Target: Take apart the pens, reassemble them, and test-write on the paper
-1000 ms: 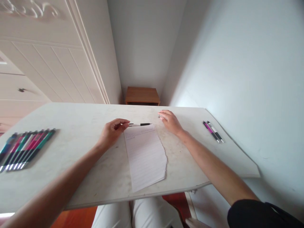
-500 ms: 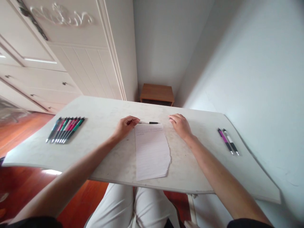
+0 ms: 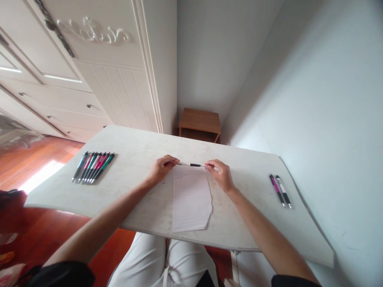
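A white pen with a black grip (image 3: 195, 165) lies crosswise just above the top edge of a torn-edged sheet of paper (image 3: 191, 203). The fingers of my left hand (image 3: 164, 166) pinch its rear end. At the opposite end, my right hand (image 3: 220, 172) is closed in a pinch at the pen's slim tip; the fingers mostly hide the small part between them. Faint handwriting shows near the top of the paper.
To the left on the white table (image 3: 143, 143) lies a row of several coloured pens (image 3: 94, 167). A purple pen (image 3: 277, 189) and a white pen (image 3: 283, 191) lie at the right. Beyond the table are a small wooden stand (image 3: 200, 119), a white cabinet (image 3: 119, 87) and walls.
My right hand has moved left, from apart from the pen to its tip. My left hand keeps its pinch on the rear end. The camera view has shifted slightly.
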Demonstrator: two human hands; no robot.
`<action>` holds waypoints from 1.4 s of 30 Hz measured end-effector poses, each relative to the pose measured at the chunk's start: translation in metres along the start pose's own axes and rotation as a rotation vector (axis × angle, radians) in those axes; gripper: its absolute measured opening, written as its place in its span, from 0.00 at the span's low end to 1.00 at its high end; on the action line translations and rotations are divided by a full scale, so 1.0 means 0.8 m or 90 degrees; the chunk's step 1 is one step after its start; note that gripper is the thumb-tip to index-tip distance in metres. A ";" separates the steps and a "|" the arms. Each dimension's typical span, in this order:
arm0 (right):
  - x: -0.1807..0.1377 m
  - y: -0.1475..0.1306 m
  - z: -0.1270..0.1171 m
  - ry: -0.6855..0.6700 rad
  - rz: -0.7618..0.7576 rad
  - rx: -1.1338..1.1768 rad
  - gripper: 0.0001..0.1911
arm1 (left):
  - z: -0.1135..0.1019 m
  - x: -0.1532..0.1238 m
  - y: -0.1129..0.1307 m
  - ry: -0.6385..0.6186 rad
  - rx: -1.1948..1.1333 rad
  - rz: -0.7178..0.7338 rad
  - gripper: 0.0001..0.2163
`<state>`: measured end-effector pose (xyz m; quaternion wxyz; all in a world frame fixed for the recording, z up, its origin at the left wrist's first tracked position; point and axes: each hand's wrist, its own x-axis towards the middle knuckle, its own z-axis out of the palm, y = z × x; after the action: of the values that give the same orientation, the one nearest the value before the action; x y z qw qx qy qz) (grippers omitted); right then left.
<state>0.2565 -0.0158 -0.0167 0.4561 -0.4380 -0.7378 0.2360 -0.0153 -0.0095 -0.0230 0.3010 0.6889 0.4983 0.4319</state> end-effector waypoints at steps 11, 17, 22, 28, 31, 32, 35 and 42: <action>-0.006 0.010 0.001 -0.073 0.171 0.178 0.13 | -0.009 0.003 0.009 -0.001 -0.017 -0.024 0.14; -0.006 0.005 0.002 -0.077 0.158 0.127 0.11 | -0.007 0.000 0.012 -0.026 -0.008 -0.006 0.13; -0.007 0.004 0.002 -0.094 0.132 0.106 0.08 | -0.005 0.000 0.012 -0.047 0.004 0.010 0.12; -0.007 0.000 0.001 -0.086 0.096 0.073 0.06 | -0.004 0.001 0.014 -0.064 0.007 0.014 0.12; -0.008 0.000 0.001 -0.075 0.076 0.055 0.06 | -0.004 0.000 0.013 -0.063 -0.009 0.021 0.11; -0.009 0.001 0.001 -0.068 0.068 0.051 0.06 | -0.004 0.000 0.012 -0.062 -0.010 0.021 0.10; -0.010 0.002 0.000 -0.040 0.049 0.047 0.05 | -0.004 -0.001 0.012 -0.052 -0.003 0.010 0.10; -0.011 -0.001 0.001 -0.011 0.052 0.073 0.08 | -0.003 -0.001 0.010 -0.065 -0.008 0.009 0.13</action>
<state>0.2574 -0.0238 -0.0208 0.4637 -0.4387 -0.7089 0.2999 -0.0144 -0.0130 -0.0152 0.3272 0.7117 0.4747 0.4013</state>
